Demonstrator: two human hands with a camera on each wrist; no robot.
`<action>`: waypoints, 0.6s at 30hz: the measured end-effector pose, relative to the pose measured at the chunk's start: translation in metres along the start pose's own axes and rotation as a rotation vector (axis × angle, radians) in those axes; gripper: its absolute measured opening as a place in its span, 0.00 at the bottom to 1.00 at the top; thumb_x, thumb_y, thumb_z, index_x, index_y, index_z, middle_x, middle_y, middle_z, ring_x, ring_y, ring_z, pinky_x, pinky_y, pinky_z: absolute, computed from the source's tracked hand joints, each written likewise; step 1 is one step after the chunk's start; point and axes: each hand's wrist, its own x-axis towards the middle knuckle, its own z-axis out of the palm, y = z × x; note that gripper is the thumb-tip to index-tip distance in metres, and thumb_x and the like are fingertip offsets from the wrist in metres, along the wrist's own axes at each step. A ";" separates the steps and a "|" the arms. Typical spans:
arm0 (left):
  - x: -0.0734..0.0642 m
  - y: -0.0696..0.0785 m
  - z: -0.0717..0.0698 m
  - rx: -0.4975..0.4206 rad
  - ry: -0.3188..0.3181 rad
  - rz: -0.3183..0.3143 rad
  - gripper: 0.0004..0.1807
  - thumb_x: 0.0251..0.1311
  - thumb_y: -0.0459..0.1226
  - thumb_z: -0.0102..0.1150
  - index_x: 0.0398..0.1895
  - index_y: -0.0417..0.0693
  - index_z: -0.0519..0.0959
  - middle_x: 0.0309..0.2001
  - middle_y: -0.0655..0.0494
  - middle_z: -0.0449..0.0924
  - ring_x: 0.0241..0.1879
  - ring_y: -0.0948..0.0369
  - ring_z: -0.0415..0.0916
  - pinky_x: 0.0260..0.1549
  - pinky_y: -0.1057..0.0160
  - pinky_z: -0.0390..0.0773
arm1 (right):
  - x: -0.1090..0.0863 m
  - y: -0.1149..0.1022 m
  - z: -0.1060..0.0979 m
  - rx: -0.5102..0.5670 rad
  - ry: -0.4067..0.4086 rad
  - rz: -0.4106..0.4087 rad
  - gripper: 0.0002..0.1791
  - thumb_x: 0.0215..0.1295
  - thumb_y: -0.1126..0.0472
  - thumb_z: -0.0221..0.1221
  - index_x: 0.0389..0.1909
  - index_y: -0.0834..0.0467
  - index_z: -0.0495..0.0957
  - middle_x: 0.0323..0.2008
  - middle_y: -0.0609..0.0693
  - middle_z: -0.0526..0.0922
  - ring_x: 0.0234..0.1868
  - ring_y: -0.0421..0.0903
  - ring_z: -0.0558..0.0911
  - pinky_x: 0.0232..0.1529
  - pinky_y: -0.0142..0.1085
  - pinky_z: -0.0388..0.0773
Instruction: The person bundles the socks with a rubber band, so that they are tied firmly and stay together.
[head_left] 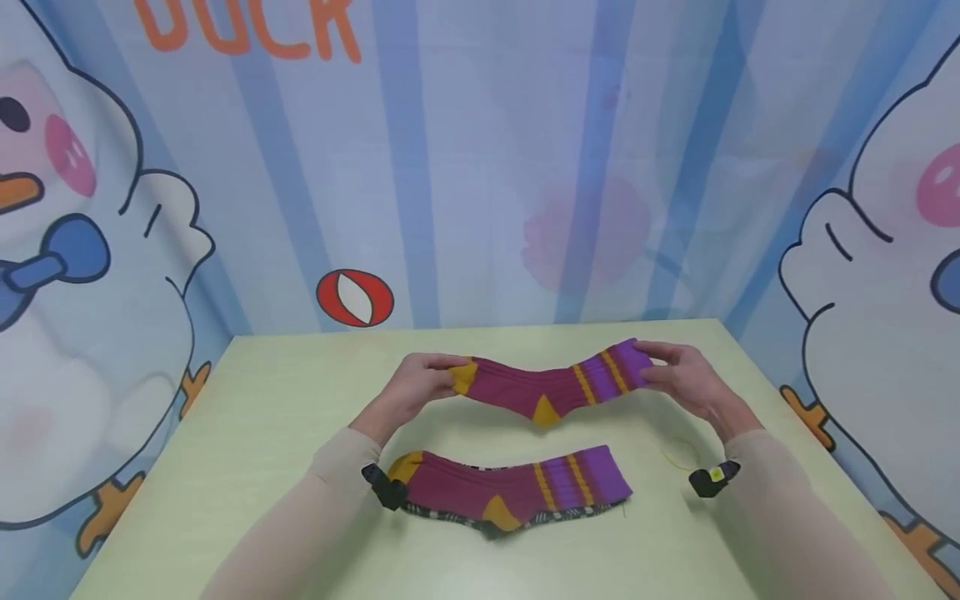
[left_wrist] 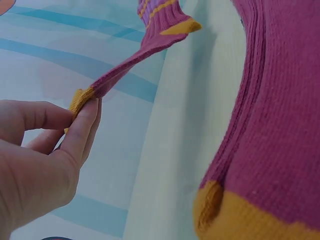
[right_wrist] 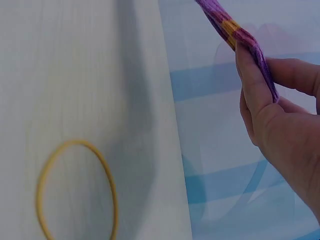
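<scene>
A magenta sock (head_left: 543,385) with orange toe and heel and a purple, orange-striped cuff hangs stretched above the table. My left hand (head_left: 423,382) pinches its orange toe (left_wrist: 80,101). At the other end my right hand (head_left: 678,375) pinches the purple cuff (right_wrist: 250,47). A matching sock (head_left: 510,487) lies flat on the table nearer to me, on top of a dark patterned sock whose edge (head_left: 450,517) shows beneath it. The left wrist view shows that lying sock (left_wrist: 272,130) close up.
A yellow rubber band (right_wrist: 75,187) lies on the pale green table (head_left: 247,433) near my right wrist; in the head view the band (head_left: 678,457) is faint. Duck-printed curtain walls (head_left: 525,167) close in the table's back and sides.
</scene>
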 end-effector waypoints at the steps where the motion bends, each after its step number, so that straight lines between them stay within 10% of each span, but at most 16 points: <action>1: -0.002 -0.001 -0.001 -0.001 -0.003 0.002 0.19 0.65 0.24 0.52 0.58 0.37 0.80 0.58 0.40 0.74 0.51 0.50 0.78 0.49 0.58 0.81 | -0.002 0.000 0.003 0.005 -0.004 -0.007 0.33 0.72 0.72 0.55 0.73 0.74 0.53 0.71 0.72 0.55 0.50 0.40 0.79 0.51 0.34 0.80; 18: -0.058 0.000 -0.025 -0.080 -0.033 -0.006 0.20 0.67 0.25 0.52 0.62 0.34 0.77 0.58 0.42 0.76 0.50 0.53 0.77 0.48 0.60 0.82 | -0.034 -0.003 0.035 -0.015 -0.042 -0.010 0.33 0.72 0.68 0.56 0.74 0.70 0.56 0.65 0.64 0.65 0.50 0.43 0.80 0.52 0.35 0.80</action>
